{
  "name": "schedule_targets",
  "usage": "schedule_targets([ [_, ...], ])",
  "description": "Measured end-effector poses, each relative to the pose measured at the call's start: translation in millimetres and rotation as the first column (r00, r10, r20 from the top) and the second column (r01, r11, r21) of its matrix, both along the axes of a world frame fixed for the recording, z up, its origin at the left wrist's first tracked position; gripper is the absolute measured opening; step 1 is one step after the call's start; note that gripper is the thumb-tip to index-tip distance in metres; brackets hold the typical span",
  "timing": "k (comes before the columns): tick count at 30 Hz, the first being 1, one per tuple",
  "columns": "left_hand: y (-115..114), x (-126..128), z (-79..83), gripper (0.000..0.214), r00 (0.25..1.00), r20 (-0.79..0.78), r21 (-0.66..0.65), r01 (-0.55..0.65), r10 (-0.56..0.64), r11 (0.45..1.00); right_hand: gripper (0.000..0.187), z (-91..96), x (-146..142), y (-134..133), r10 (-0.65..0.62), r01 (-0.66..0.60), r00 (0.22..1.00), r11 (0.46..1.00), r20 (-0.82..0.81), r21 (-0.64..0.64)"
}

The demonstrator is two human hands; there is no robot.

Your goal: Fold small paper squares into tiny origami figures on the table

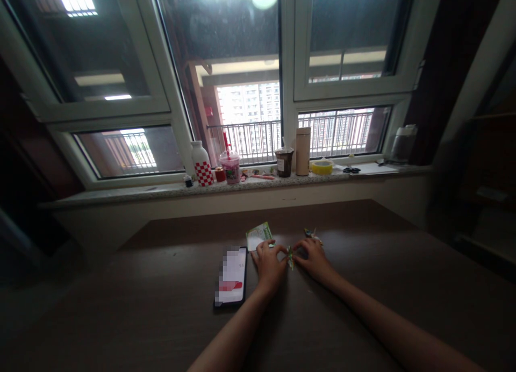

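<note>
My left hand [271,263] and my right hand [315,258] meet above the middle of the brown table [161,329]. Thumbs and fingertips of both pinch a small green and yellow piece [290,258], which looks like folded paper. Partly under the left fingers lies a flat green and white printed card or packet [260,235]. Just beyond the right fingers is a small, dark and multicoloured item [309,233], too small to name and partly covered. To the left of my left hand a phone [231,280] lies face up with its screen lit.
Along the windowsill [173,194] stand a white bottle with red checks [202,165], a pink drink cup [229,167], a dark drink cup [284,162], a beige flask [303,151], a yellow tape roll [321,169] and black scissors [351,170]. Windows rise behind them.
</note>
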State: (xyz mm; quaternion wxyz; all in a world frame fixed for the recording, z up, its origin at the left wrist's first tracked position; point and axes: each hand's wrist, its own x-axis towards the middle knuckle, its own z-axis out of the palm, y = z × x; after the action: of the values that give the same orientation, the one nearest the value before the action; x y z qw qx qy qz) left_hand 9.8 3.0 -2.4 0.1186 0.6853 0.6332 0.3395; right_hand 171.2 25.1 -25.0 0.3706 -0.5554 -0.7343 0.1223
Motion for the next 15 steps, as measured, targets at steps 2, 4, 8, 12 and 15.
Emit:
schedule_targets([
  [2,0.6,0.0,-0.5,0.009,1.0,0.002,-0.006,-0.005,0.005,1.0,0.02,-0.3,0.1,0.3,0.012,-0.012,1.0,1.0,0.004,0.004],
  [4,0.8,-0.3,-0.7,0.009,1.0,0.004,-0.007,-0.008,0.008,1.0,0.016,-0.9,0.4,0.8,0.04,-0.04,0.999,0.999,0.007,0.022],
  [8,-0.4,-0.9,-0.3,0.01,1.0,0.006,-0.004,-0.01,0.01,1.0,0.007,-0.9,1.1,1.5,0.08,-0.08,0.997,0.995,0.001,0.055],
  [12,-1.6,-1.2,-0.2,0.008,1.0,-0.016,0.016,0.01,-0.01,1.0,0.008,1.0,1.1,1.1,0.136,-0.137,0.991,0.989,0.014,0.065],
  [15,-1.1,-2.4,-0.3,0.007,0.999,-0.038,0.032,0.024,-0.023,0.999,0.009,1.7,1.1,0.8,0.182,-0.183,0.983,0.98,0.017,0.083],
])
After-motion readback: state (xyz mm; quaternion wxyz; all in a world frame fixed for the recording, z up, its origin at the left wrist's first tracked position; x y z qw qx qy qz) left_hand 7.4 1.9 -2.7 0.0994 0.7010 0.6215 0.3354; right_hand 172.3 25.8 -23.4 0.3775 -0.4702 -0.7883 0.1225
